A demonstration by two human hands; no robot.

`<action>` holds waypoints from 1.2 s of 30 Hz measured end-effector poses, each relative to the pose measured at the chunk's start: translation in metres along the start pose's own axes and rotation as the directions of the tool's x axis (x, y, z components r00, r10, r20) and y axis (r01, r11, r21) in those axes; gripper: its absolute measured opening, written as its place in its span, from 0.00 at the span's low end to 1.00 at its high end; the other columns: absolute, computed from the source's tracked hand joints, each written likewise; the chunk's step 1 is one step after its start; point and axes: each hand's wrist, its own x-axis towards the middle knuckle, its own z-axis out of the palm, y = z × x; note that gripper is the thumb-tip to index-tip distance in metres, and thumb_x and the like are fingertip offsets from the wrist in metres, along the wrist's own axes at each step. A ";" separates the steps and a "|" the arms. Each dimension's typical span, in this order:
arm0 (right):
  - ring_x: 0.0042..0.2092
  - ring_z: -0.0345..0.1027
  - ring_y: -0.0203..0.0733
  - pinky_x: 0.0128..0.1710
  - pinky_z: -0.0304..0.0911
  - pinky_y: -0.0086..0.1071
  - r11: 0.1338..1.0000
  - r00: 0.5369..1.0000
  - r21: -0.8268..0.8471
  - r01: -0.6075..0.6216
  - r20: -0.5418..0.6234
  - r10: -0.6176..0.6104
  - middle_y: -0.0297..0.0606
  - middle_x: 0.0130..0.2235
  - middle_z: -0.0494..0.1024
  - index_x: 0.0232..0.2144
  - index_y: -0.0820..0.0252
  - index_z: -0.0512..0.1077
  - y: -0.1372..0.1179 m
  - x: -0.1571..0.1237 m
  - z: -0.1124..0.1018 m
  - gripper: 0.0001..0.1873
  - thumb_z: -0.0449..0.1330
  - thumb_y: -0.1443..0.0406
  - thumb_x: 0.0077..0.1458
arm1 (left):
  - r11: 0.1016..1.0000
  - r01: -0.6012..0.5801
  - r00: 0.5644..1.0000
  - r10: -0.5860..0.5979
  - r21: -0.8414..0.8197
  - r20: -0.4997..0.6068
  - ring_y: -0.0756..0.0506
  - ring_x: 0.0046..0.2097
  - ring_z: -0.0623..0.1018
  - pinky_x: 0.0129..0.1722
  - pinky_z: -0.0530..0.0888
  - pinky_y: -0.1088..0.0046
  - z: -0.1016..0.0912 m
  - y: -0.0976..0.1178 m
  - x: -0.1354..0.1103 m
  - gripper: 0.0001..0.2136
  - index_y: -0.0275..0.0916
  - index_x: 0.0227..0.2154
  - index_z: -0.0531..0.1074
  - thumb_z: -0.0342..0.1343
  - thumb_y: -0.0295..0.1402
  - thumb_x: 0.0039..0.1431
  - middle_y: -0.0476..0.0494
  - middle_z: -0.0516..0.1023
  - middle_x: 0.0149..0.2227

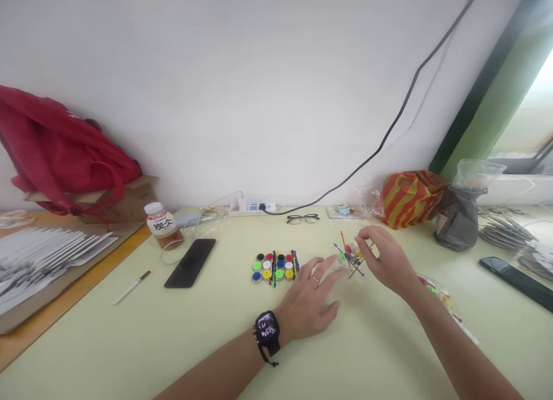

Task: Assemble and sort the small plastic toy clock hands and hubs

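Note:
My left hand (309, 299), with a ring and a wristwatch (266, 329), is spread palm down just over the table, its fingers apart and holding nothing. Beside its fingertips are rows of small round coloured pieces (267, 265) in black, red, green, white, blue and yellow. Thin coloured arrow-like sticks (273, 267) lie lengthwise between and beside those rows. My right hand (384, 259) is closed in a pinch at the right of a loose pile of coloured sticks and small pieces (348, 256). What its fingertips hold, if anything, is too small to make out.
A clear bag of coloured parts (436, 290) lies partly behind my right forearm. Around the table are a black phone (190, 264), a bottle (162, 224), a marker (132, 287), glasses (303, 218), a power strip (253, 208), a striped bag (410, 198) and another phone (518, 282).

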 end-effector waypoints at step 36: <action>0.52 0.73 0.54 0.54 0.67 0.50 0.938 0.934 0.065 -0.341 0.135 0.331 0.49 0.51 0.79 0.53 0.56 0.72 0.072 0.017 0.039 0.22 0.55 0.50 0.64 | 0.997 -0.075 0.988 0.078 -0.033 0.134 0.37 0.53 0.73 0.54 0.67 0.56 0.004 -0.008 0.005 0.10 0.44 0.47 0.75 0.55 0.38 0.68 0.42 0.82 0.44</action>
